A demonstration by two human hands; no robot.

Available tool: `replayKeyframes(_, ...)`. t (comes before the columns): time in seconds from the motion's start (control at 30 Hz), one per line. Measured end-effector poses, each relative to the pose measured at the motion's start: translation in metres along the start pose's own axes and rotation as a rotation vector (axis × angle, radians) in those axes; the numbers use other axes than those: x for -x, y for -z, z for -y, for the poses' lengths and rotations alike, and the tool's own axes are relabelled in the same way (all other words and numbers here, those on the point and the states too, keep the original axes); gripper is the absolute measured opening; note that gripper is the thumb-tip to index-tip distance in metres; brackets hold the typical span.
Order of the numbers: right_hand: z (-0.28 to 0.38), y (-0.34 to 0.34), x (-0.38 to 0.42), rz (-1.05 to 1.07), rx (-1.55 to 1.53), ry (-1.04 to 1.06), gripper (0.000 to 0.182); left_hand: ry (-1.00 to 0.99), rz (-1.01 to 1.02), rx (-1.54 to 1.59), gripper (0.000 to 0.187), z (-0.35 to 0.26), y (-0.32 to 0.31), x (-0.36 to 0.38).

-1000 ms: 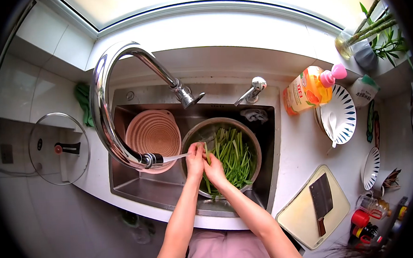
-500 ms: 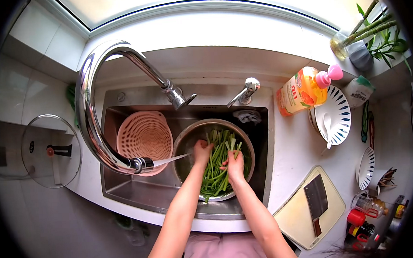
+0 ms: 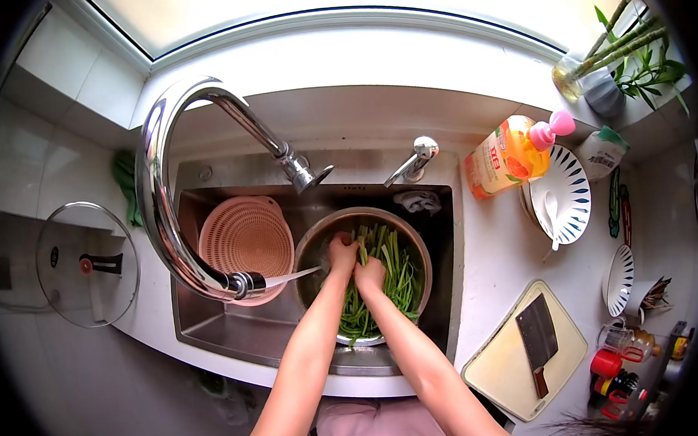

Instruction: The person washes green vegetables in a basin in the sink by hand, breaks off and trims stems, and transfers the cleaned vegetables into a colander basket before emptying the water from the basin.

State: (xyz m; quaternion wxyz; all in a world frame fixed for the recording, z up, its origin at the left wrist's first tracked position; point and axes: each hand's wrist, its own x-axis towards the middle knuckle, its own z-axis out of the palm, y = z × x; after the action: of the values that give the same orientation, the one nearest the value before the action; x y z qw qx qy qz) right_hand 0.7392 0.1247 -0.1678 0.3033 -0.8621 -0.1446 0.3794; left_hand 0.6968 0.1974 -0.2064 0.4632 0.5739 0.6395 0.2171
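Note:
Green leafy stalks [image 3: 399, 278] fill the right side of a round metal bowl [image 3: 423, 253] standing in the sink. My left hand [image 3: 341, 254] is closed at the bowl's left part, its fingers on the stalk ends. Close beside it, my right hand [image 3: 369, 276] is closed around some stalks in the middle of the bowl. The two hands nearly touch. From the faucet head [image 3: 248, 282] a stream of water [image 3: 293, 275] runs into the bowl, just left of my left hand.
A pink colander [image 3: 243, 239] sits in the sink's left part. Right of the sink are a cutting board [image 3: 495, 368] with a cleaver [image 3: 538, 338], an orange soap bottle [image 3: 504, 158] and a patterned bowl [image 3: 573, 198]. A glass lid [image 3: 67, 264] stands at the left.
My right hand has moved left, toward my left hand. The stalks it held up on the right now lie lower in the bowl. The whole view has shifted slightly.

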Motion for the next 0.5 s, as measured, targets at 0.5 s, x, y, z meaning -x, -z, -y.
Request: replayKeyframes(0.5,0.056,0.054,0.077,0.594,-0.796,0.168,0.013,0.208,0.172,0.89,0.013,-0.06,0.11,0.081)
